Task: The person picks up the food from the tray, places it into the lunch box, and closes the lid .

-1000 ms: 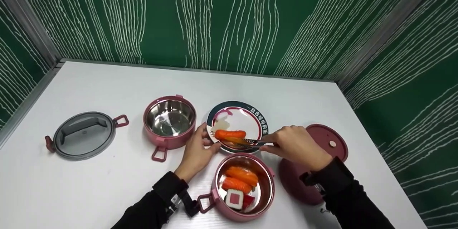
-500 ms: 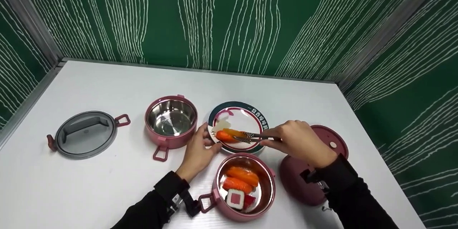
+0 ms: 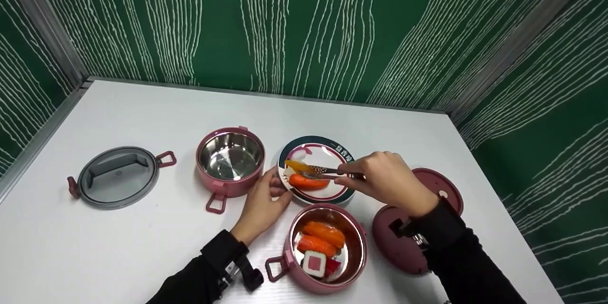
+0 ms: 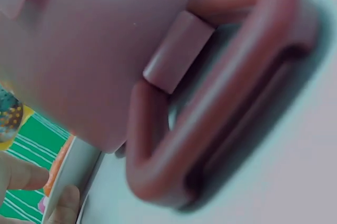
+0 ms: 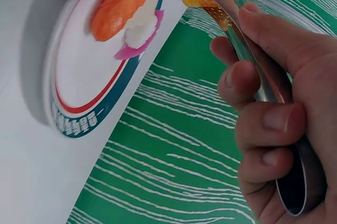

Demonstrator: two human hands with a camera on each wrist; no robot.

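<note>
My left hand point(image 3: 261, 206) pinches the near-left rim of a patterned plate point(image 3: 339, 156). In my right hand point(image 3: 389, 178) are metal tongs point(image 5: 271, 71) with perforated tips, which grip a yellow-orange piece point(image 3: 297, 166). That piece is raised over the plate, just beyond an orange sushi-like piece point(image 3: 308, 182) lying there. White and pink shapes also show on the plate in the right wrist view. Nearest me stands a pink pot point(image 3: 325, 287) holding orange sushi-like pieces point(image 3: 318, 245), a square sushi roll point(image 3: 314, 263) and something red point(image 3: 332, 267). Its wall fills much of the left wrist view.
Left of the plate is another pink pot point(image 3: 231, 156) with a bare steel inside. A grey lid point(image 3: 118, 183) with a handle lies farther left. Two dark red lids point(image 3: 399, 242) lie at the right, partly under my right forearm. Green walls surround the white table point(image 3: 156, 109).
The tongs have taken the yellow-orange piece from beside the orange one and raised it slightly, away from me. My left hand keeps its grip on the plate. The head view has shifted a little.
</note>
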